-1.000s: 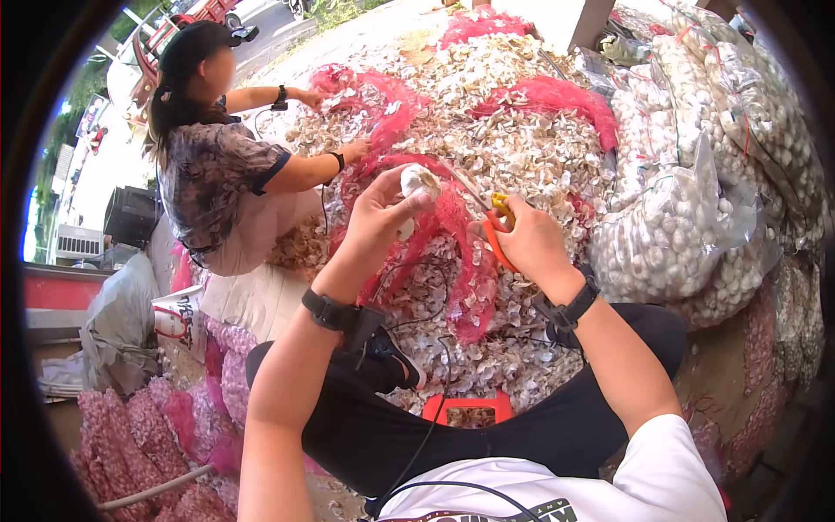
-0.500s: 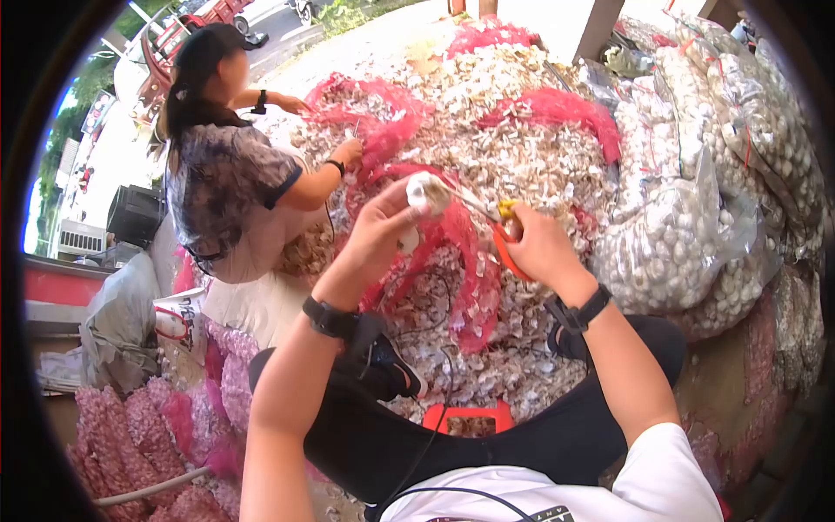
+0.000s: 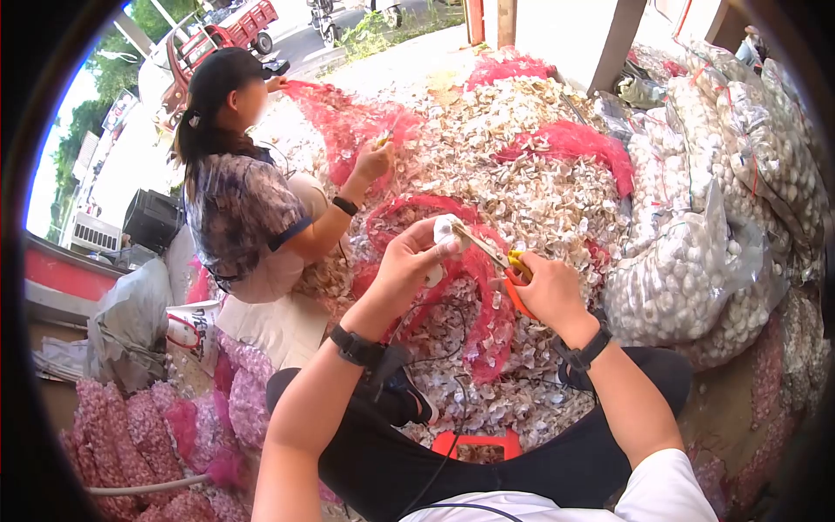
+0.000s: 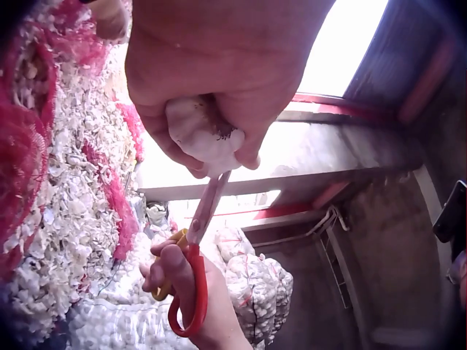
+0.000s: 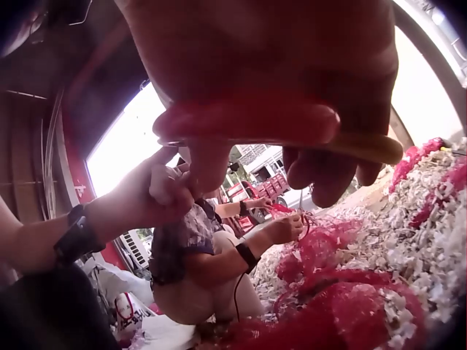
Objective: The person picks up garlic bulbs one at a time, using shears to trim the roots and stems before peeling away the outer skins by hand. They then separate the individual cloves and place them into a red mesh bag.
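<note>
My left hand (image 3: 402,271) pinches a white garlic bulb (image 3: 447,233) between thumb and fingers in the head view. In the left wrist view the bulb (image 4: 203,135) shows its root tuft, and the scissors' blades (image 4: 210,204) reach its underside. My right hand (image 3: 557,298) has its fingers through the scissors' handles, one red-orange (image 3: 518,294) and one yellow. The blades look nearly closed at the bulb. In the right wrist view my right hand (image 5: 270,65) curls round the red handle (image 5: 248,120); the blades are mostly hidden there.
Garlic skins (image 3: 539,209) with red netting (image 3: 574,150) cover the ground ahead. Another person (image 3: 252,191) crouches at the left, holding netting and a tool. Clear bags of garlic (image 3: 670,296) stand at the right, pink net sacks (image 3: 130,435) at the lower left. A red stool edge (image 3: 477,441) shows between the legs.
Both hands sit lower and further right in the head view, whose whole scene has shifted down. The blades now meet the bulb's right side. The other person has raised the netting.
</note>
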{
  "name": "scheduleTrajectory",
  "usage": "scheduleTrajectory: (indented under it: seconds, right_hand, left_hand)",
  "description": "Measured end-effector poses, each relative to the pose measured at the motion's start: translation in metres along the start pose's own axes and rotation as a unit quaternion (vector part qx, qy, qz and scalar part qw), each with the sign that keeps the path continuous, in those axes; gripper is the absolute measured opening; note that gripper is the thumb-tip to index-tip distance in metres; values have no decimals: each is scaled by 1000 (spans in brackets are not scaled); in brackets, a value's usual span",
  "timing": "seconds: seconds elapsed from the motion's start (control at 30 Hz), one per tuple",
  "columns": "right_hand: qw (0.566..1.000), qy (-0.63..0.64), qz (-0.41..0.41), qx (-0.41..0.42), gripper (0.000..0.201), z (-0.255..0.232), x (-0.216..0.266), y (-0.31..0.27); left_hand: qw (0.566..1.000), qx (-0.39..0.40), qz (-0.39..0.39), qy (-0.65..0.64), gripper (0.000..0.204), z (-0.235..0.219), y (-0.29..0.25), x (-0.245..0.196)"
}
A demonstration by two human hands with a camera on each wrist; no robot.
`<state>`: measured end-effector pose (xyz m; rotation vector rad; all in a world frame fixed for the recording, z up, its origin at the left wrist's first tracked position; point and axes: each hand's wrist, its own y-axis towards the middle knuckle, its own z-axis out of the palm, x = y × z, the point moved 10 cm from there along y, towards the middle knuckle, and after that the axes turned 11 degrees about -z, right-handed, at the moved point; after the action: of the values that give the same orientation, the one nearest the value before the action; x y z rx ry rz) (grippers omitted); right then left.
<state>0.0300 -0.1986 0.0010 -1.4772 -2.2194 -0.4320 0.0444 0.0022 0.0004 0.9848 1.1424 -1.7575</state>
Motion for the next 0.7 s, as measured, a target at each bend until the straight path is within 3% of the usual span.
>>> scheduleTrajectory:
  seconds: [0.07,0.13,0.3,0.4,0.47,0.7]
  right_hand:
    - [1000,18,-10,-11,42,-3,4,0]
    - [995,60,-37,-64,40,-11,8,0]
    - [997,60,-28,-35,41,-3,6,-1]
    - [993,74,-69,-68,41,-5,12,-1]
    - [998,62,-17,-18,42,-3,8,-1]
    - [999,33,13,14,47,6,2,-1]
  left_hand:
    - [1000,-10,14,-3,51,-1,1,-2]
    - [999,-14,-27,-27,51,-6,1,4]
    - [998,-45,-22,-25,40,-11,3,8]
    - [998,-44,-21,-30,39,-9,4,8]
    - [998,-43,-7,-38,44,-6,2,3]
    - [999,-20,-18,-47,47,-3,3,5]
